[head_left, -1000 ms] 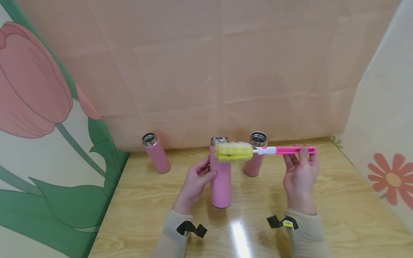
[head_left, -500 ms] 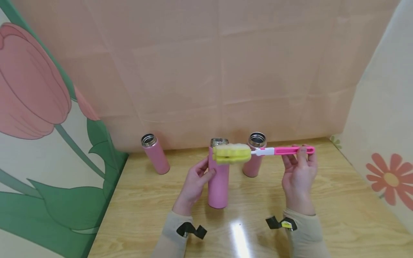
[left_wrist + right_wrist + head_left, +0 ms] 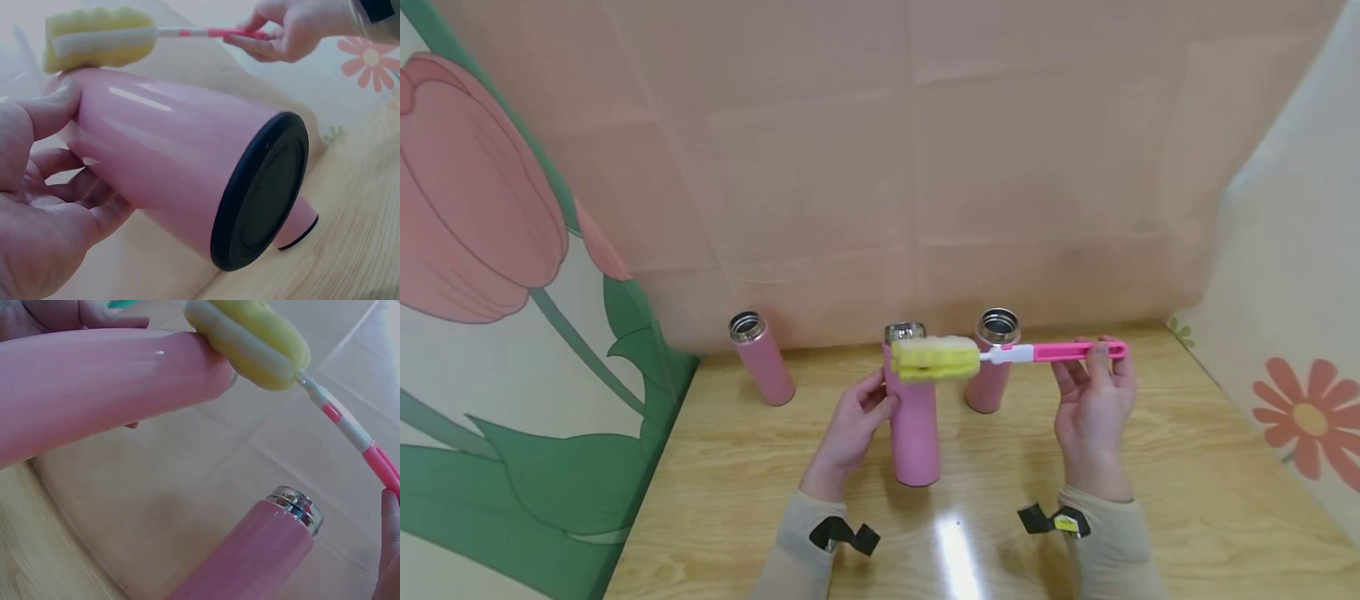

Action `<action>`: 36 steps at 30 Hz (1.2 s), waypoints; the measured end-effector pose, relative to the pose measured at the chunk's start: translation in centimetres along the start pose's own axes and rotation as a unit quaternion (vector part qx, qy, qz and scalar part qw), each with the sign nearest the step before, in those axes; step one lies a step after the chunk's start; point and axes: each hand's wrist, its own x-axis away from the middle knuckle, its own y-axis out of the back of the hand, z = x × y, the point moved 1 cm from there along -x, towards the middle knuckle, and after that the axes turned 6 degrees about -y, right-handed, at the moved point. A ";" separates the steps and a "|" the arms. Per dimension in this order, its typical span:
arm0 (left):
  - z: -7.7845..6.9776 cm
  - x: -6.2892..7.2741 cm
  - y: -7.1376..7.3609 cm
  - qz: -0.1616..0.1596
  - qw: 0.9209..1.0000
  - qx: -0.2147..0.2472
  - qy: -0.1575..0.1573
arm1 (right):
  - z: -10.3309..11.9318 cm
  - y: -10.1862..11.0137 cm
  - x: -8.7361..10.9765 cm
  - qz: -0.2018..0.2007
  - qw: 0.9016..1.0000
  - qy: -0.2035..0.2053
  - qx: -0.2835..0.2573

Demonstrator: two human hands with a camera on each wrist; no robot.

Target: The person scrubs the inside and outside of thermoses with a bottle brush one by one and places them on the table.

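Note:
My left hand (image 3: 850,429) grips a pink thermos bottle (image 3: 915,437) by its upper side, thumb in front. The bottle is lifted off the table, and its black base (image 3: 262,194) faces the left wrist camera. My right hand (image 3: 1096,417) pinches the pink end of a bottle brush (image 3: 1011,353) between thumb and fingers. The brush lies level, its yellow and white sponge head (image 3: 934,358) against the bottle's upper side, just below the metal mouth (image 3: 905,332). In the right wrist view the sponge (image 3: 256,344) overlaps the bottle's neck end.
Two more pink bottles stand uncapped at the back of the wooden table (image 3: 715,500): one left bottle (image 3: 765,362) and one right bottle (image 3: 988,383), partly behind the brush. A peach cloth backdrop (image 3: 850,167) rises behind them. Flower-print panels flank both sides.
The brush has shifted slightly left and down with my right hand. The held bottle has tilted a little, its base swinging left and then right.

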 end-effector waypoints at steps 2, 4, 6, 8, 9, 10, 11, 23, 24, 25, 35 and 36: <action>0.0 0.0 -0.1 -0.005 1.000 0.008 -0.005 | 0.1 0.0 0.0 0.002 1.000 -0.004 0.011; 0.0 0.0 -0.1 -0.010 1.000 0.016 -0.009 | 0.1 0.0 0.0 0.004 1.000 -0.008 0.015; 0.0 0.0 -0.2 -0.013 0.999 0.030 -0.011 | 0.2 0.0 -0.1 0.007 1.000 -0.013 0.022; -0.1 0.0 -0.1 -0.014 0.999 0.038 -0.009 | 0.3 0.0 -0.1 0.013 0.999 -0.022 0.028; -0.2 0.0 -0.1 -0.015 0.999 0.043 -0.008 | 0.3 0.0 -0.1 0.017 0.999 -0.027 0.031; -0.2 0.0 -0.1 -0.015 0.999 0.047 -0.007 | 0.4 0.1 -0.2 0.022 0.999 -0.034 0.035; -0.3 0.0 0.0 -0.015 0.999 0.050 -0.007 | 0.5 0.1 -0.2 0.028 0.998 -0.040 0.045; -0.7 0.3 0.1 -0.038 0.996 0.074 -0.006 | 0.5 0.8 -0.4 0.109 0.973 -0.077 0.186; -0.7 0.2 0.1 -0.041 0.996 0.076 -0.006 | 0.5 0.8 -0.3 0.115 0.970 -0.081 0.199; -0.7 0.2 0.1 -0.043 0.996 0.079 -0.006 | 0.5 0.8 -0.3 0.121 0.966 -0.086 0.211; -0.8 0.1 0.3 -0.054 0.993 0.098 -0.021 | 0.5 0.9 -0.2 0.182 0.932 -0.104 0.296; -0.8 0.1 0.3 -0.056 0.993 0.099 -0.021 | 0.4 0.9 -0.2 0.186 0.931 -0.104 0.296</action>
